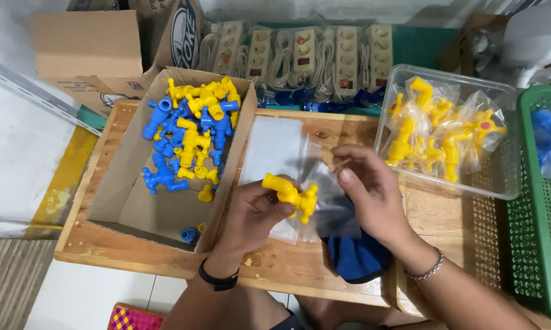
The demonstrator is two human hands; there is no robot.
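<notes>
One yellow tap [290,195] gripped in the left hand [254,214]; right hand [370,189] pinches one clear bag [324,183]. Boxed taps [193,131] overlap, uncountable.

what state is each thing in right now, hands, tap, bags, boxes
left hand: closed around a yellow plastic tap
yellow plastic tap: held off the table, half into the bag mouth
right hand: pinching a clear plastic bag open
clear plastic bag: held open, not sealed
cardboard box: open, partly filled with loose blue and yellow taps
clear tub: lidless, holding bagged yellow taps
green basket: open, bagged blue taps inside
</notes>
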